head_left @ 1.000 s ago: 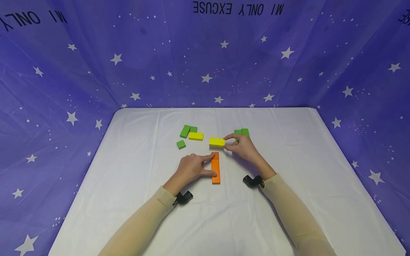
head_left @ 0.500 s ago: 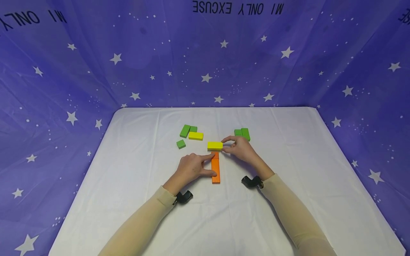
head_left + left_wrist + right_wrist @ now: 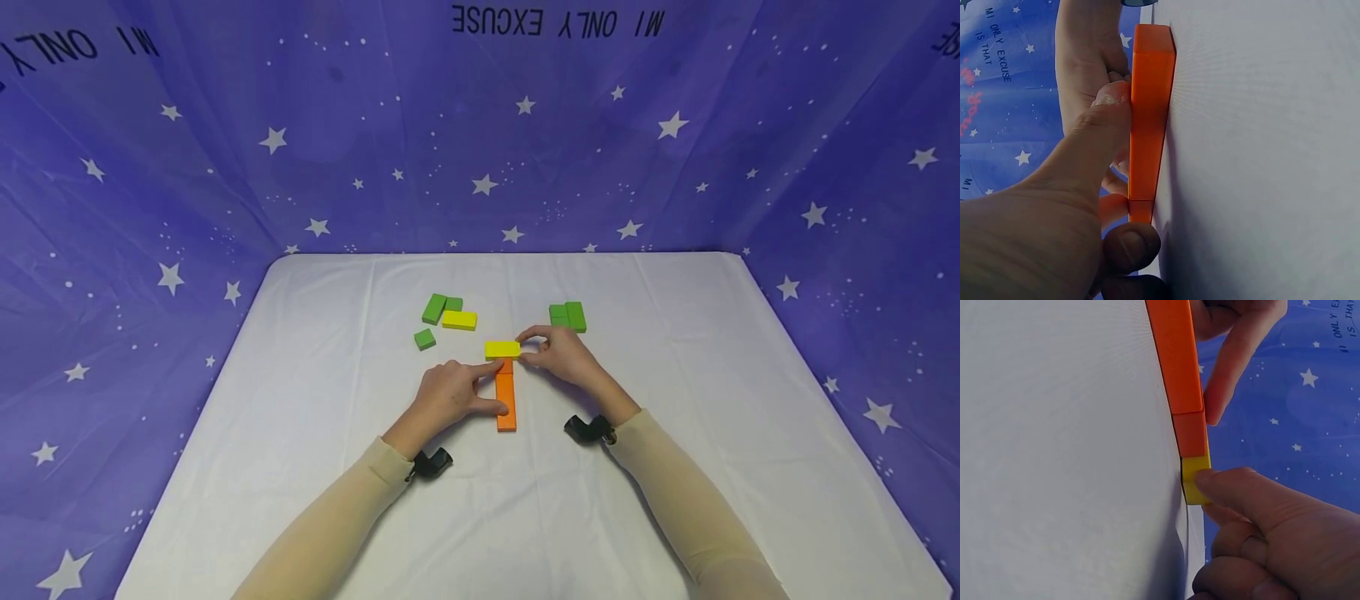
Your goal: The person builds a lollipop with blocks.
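Two orange blocks lie end to end: a long block (image 3: 506,404) nearest the person and a short one (image 3: 1190,434) beyond it. My left hand (image 3: 450,393) rests its thumb on the long block and its outstretched index finger on the short one. Across the far end of this row lies a yellow block (image 3: 502,350). Thumb and index finger of my right hand (image 3: 566,354) pinch its right end. In the right wrist view the yellow block meets the short orange block.
Behind my left hand lie another yellow block (image 3: 460,321), a green block (image 3: 433,308), a smaller green one (image 3: 454,304) and a green cube (image 3: 424,339). Green blocks (image 3: 575,317) lie just behind my right hand. A white cloth covers the table (image 3: 337,333).
My right hand has brought the yellow block slightly left and toward the person, up to the far end of the orange row. The left hand stays in place.
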The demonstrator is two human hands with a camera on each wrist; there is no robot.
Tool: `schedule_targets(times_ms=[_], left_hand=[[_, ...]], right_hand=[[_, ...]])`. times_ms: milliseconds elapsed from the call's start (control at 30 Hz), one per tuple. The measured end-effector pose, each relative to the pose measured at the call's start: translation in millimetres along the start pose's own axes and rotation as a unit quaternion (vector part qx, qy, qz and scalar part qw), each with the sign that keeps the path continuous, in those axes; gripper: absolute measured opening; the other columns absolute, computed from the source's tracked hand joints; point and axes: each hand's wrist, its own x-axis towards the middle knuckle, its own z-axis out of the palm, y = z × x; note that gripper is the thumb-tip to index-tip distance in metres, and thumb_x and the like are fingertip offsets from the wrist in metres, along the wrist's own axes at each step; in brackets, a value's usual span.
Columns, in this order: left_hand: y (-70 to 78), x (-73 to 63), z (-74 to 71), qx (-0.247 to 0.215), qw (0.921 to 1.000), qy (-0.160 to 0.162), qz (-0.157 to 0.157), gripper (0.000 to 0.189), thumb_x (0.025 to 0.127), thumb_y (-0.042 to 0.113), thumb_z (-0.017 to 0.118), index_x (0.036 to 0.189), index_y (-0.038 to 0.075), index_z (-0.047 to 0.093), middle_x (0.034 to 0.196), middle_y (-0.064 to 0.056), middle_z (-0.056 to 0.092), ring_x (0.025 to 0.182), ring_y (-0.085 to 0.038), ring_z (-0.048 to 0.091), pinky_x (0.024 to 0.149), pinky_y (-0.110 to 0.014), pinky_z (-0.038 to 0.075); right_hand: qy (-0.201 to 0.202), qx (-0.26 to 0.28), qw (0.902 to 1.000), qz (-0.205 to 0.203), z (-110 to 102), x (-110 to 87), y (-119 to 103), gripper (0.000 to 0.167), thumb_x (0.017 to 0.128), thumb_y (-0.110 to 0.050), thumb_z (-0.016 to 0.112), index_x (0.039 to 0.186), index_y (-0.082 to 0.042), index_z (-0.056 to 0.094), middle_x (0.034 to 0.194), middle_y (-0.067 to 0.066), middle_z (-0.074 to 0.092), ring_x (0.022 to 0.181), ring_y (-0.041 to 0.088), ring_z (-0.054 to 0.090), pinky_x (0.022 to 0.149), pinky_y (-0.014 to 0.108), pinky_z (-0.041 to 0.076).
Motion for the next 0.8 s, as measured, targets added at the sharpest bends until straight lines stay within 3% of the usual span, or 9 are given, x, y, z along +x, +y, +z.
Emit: schedule_targets(times_ms=[300, 800], left_hand=[[1.3, 0.1, -1.3, -0.017, 0.9998, 0.001, -0.011, 0.084, 0.075, 0.072, 0.084, 0.148, 0.036, 0.063, 0.058, 0.007, 0.045, 0.051, -0.013, 0.038, 0.052, -0.027, 0.026], [2.9, 2.3, 2.9, 0.013, 0.9997, 0.01, -0.02, 0.09, 0.074, 0.077, 0.081, 0.151, 0.038, 0.059, 0.057, 0.006, 0.044, 0.051, -0.014, 0.037, 0.053, -0.029, 0.026]], right_hand=[[-0.001, -0.003, 1.0, -0.005, 0.2, -1.0, 1.2, 0.035, 0.091, -0.024, 0.082, 0.124, -0.018, 0.076, 0.058, -0.005, 0.045, 0.053, 0.011, 0.04, 0.052, 0.025, 0.03], [-0.005, -0.02, 0.9998, -0.005, 0.1, -2.2, 0.9, 0.034, 0.091, -0.026, 0.082, 0.124, -0.019, 0.075, 0.057, -0.006, 0.043, 0.053, 0.012, 0.04, 0.053, 0.026, 0.03]])
